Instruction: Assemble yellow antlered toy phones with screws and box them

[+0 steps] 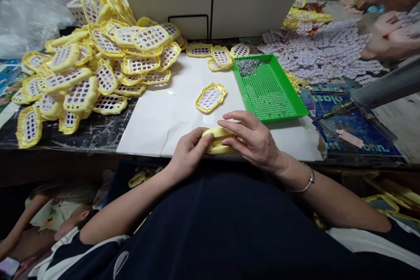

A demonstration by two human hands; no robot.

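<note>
Close to the table's front edge, a yellow plastic casing point(219, 141) is held between both hands. My left hand point(193, 148) grips its left end, thumb on top. My right hand point(251, 138) closes on the right end, with thumb and fingers around it; part of the casing is hidden behind these fingers. Just beyond the hands, a yellow casing half with a white perforated insert point(211, 97) lies on the white board point(157, 118). To the right sits a green tray point(278, 83) with small metal screws point(251, 66) heaped in its far left corner and more set in its holes.
A large pile of yellow casings point(108, 52) stands at the left. Behind is a cardboard box point(210, 0). White pieces point(321, 48) heap at the far right, near another person's hand point(393, 35). An electric screwdriver point(367, 94) juts in from the right. A person point(55, 218) is low at left.
</note>
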